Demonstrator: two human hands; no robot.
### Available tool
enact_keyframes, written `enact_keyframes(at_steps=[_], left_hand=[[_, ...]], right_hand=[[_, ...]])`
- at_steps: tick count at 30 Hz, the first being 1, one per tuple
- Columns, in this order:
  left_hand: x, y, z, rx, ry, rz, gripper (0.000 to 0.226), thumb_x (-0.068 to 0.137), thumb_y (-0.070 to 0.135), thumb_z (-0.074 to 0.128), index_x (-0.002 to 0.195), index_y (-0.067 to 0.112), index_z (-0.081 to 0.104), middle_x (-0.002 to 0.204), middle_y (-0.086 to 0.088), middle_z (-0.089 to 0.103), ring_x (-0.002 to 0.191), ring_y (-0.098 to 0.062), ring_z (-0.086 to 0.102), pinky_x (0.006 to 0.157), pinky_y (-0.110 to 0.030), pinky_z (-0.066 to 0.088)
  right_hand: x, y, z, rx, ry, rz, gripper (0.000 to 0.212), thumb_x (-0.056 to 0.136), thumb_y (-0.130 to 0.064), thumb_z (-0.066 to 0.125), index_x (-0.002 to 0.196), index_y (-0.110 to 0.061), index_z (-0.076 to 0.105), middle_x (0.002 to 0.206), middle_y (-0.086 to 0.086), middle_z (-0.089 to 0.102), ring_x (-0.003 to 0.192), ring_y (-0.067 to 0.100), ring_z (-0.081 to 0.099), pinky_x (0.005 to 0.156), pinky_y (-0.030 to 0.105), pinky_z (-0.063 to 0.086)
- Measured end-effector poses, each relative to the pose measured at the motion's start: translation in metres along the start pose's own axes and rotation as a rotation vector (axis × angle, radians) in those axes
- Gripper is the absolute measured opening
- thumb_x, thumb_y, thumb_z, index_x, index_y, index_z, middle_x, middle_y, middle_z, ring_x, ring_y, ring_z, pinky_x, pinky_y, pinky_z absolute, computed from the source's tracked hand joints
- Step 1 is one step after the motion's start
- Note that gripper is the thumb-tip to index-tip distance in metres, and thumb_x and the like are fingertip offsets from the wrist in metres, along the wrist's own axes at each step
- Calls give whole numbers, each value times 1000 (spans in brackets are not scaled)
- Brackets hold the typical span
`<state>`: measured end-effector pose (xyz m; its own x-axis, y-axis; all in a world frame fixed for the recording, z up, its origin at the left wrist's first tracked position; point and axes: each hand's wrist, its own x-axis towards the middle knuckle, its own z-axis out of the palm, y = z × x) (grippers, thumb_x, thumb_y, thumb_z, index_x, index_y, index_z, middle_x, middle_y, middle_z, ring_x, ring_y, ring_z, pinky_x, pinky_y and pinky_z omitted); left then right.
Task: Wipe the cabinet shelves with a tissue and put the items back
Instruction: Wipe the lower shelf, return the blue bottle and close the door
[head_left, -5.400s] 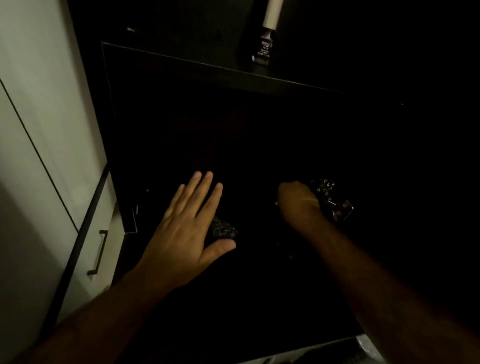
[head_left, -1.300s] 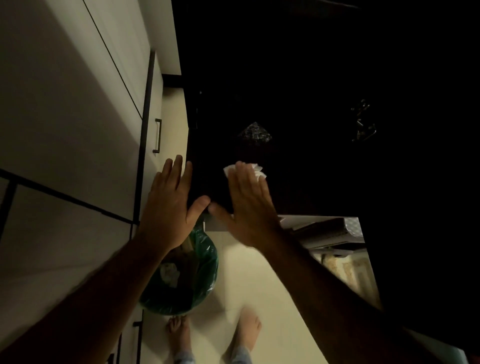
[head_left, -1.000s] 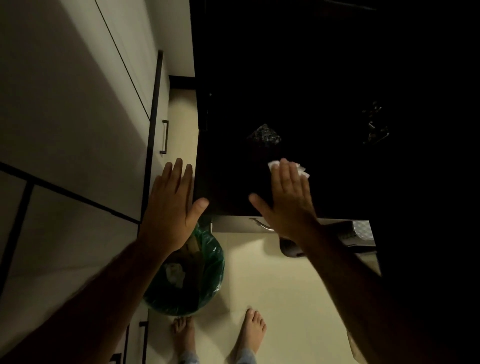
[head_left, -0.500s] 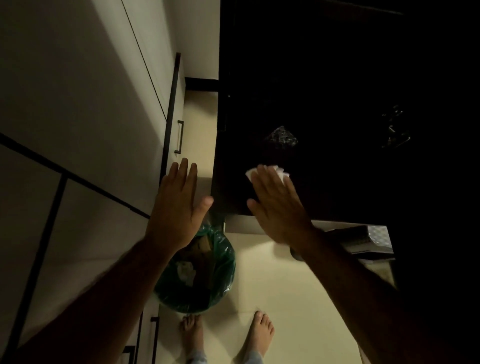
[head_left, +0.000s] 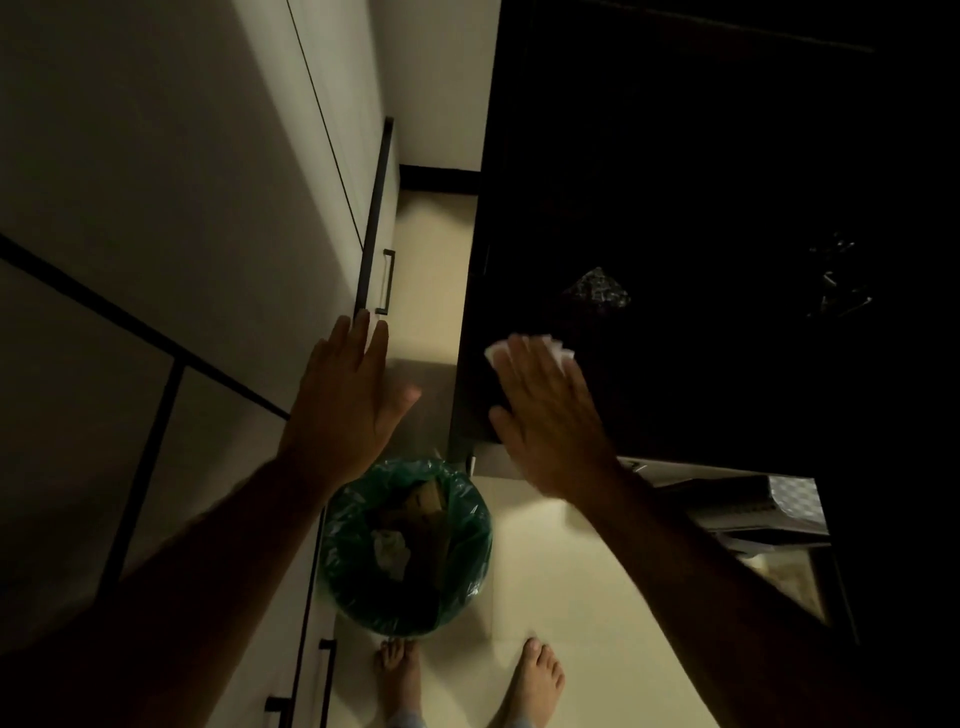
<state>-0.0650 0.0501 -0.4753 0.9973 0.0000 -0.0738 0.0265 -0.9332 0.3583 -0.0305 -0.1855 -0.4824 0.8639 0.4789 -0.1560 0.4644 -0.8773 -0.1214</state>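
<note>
My right hand (head_left: 545, 415) lies flat on a white tissue (head_left: 563, 349), pressing it onto the dark cabinet shelf (head_left: 701, 389) near its front left corner. Only the tissue's edges show past my fingertips. My left hand (head_left: 345, 410) hovers flat with fingers spread, left of the shelf's edge, holding nothing. On the shelf a small glittery object (head_left: 597, 288) sits just beyond the tissue, and a faint shiny metal item (head_left: 836, 291) lies farther right in the dark.
A bin with a green liner (head_left: 408, 545) holding rubbish stands on the pale floor below my hands. Pale cabinet fronts with black handles (head_left: 387, 280) run along the left. My bare feet (head_left: 467, 680) are at the bottom. Boxes (head_left: 743, 509) lie under the shelf's right side.
My right hand slid the tissue right, then back left along the shelf's front. My left hand drifted slightly left, off the shelf's edge. Earlier still, both hands were among the shelf items.
</note>
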Motion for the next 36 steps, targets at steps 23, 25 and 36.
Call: enact_keyframes(at_steps=[23,25,36], left_hand=[[15,14,-3,-78,61,38,95,89,75,0,153,7,18,161,-16,12,149,-30,7,119,-51,12],[16,19,-3,-92,62,52,96,88,75,0,153,7,19,161,-15,14,149,-30,8,119,-50,12],[33,52,2,-155,92,127,97,88,76,1,153,6,20,161,-13,14,149,-25,5,120,-47,10]], right_hand=[[47,-4,-9,56,-23,145,73,94,-60,8,154,-20,2,162,5,-7,148,21,-11,120,45,-4],[10,-7,-7,72,-29,55,74,91,-62,1,153,-23,2,162,2,-6,148,18,-11,120,45,-2],[85,57,-24,80,-14,260,64,99,-53,16,154,-26,-2,162,1,-10,147,17,-15,117,43,-12]])
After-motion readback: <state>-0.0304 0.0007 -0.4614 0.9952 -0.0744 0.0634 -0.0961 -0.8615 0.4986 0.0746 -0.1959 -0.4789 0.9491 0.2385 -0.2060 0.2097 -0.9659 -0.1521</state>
